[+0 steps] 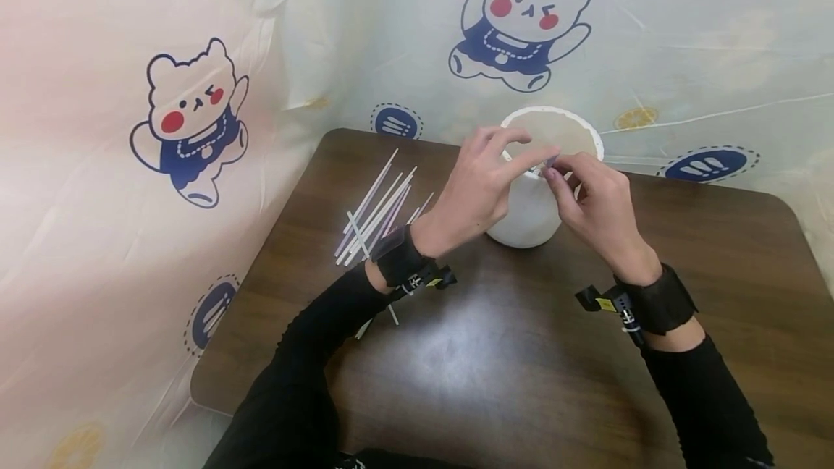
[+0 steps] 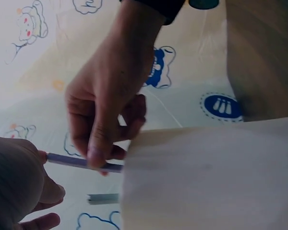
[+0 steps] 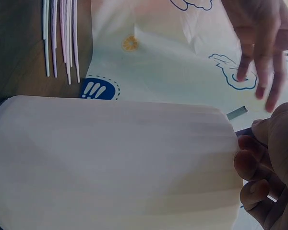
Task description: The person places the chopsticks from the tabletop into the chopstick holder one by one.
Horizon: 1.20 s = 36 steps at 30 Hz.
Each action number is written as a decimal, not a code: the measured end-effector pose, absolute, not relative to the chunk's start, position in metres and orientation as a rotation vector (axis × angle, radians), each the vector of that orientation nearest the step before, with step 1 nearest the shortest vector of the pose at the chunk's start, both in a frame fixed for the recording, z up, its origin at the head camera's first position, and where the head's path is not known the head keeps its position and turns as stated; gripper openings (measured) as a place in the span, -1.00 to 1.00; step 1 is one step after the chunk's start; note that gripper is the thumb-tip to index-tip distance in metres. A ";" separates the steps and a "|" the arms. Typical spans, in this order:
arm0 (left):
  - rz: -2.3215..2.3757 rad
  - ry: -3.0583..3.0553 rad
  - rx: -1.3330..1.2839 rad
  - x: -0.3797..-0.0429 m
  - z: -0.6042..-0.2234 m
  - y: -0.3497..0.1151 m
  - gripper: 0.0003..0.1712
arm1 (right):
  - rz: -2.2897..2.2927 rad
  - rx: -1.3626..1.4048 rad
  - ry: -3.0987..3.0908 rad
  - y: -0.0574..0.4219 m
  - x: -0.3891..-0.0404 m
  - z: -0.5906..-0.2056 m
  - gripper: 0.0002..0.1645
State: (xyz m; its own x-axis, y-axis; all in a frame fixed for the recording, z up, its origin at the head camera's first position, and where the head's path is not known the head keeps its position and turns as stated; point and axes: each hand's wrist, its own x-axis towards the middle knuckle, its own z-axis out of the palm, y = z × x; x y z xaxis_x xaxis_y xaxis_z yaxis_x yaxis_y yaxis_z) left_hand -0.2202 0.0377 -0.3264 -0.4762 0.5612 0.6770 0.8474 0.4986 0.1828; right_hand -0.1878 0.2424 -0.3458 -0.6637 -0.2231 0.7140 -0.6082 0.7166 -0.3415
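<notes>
A tall white cylindrical bin (image 1: 524, 216) stands upright near the back of the table. Over its rim, my right hand (image 1: 602, 197) pinches a lilac straw (image 2: 69, 160) between thumb and fingers. The straw's lower part is hidden inside the bin. My left hand (image 1: 470, 183) hovers at the left of the rim with fingers extended; in the left wrist view a fingertip is right at the straw's free end. A pale green straw (image 2: 104, 198) also pokes out past the rim.
Several loose white and lilac straws (image 1: 381, 216) lie in a pile on the brown table (image 1: 482, 382), left of the bin, partly behind my left forearm. A printed cloth (image 1: 391, 35) hangs behind and to the left of the table.
</notes>
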 end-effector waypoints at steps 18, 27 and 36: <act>-0.672 -2.227 -1.159 -0.229 -0.339 0.033 -0.50 | 0.762 0.626 -2.235 0.243 -0.185 -0.343 -0.66; -0.835 -2.198 -0.969 -0.248 -0.327 -0.010 -0.57 | 0.923 0.636 -2.093 0.232 -0.168 -0.335 -0.63; -0.760 -2.598 -0.469 -0.275 -0.352 -0.098 -0.60 | 0.916 0.777 -2.030 0.215 -0.149 -0.329 -0.43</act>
